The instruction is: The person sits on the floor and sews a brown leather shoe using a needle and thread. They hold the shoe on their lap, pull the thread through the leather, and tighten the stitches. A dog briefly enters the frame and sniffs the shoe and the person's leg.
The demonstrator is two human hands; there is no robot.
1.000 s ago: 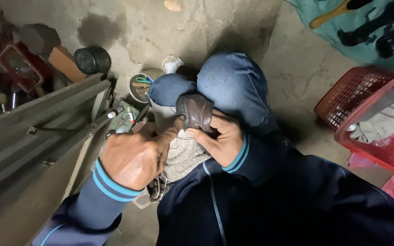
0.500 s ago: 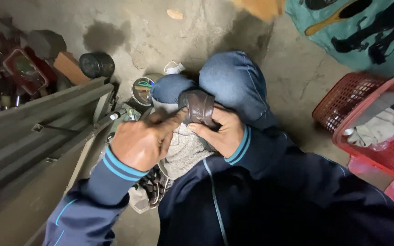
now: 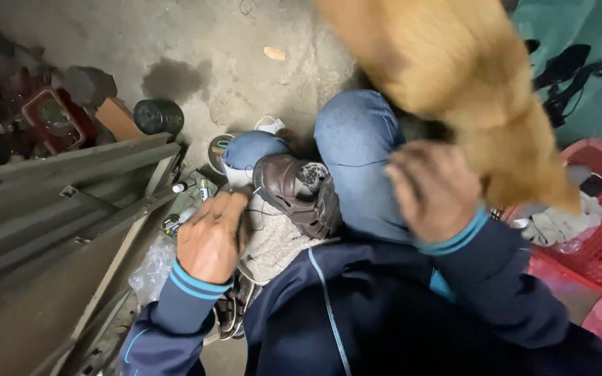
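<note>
Brown leather shoe [image 3: 294, 195] lies across the seated person's lap on a grey cloth [image 3: 273, 240], wedged against a denim knee [image 3: 357, 150], which likely steadies it. Left hand [image 3: 212, 237] curls beside the shoe's heel, fingers bent as if pinching a thin thread; the grip itself is hidden. Right hand [image 3: 435, 189] is lifted off the shoe, blurred, whether it grasps anything cannot be told, touching a blurred tan furry animal [image 3: 468, 83]
</note>
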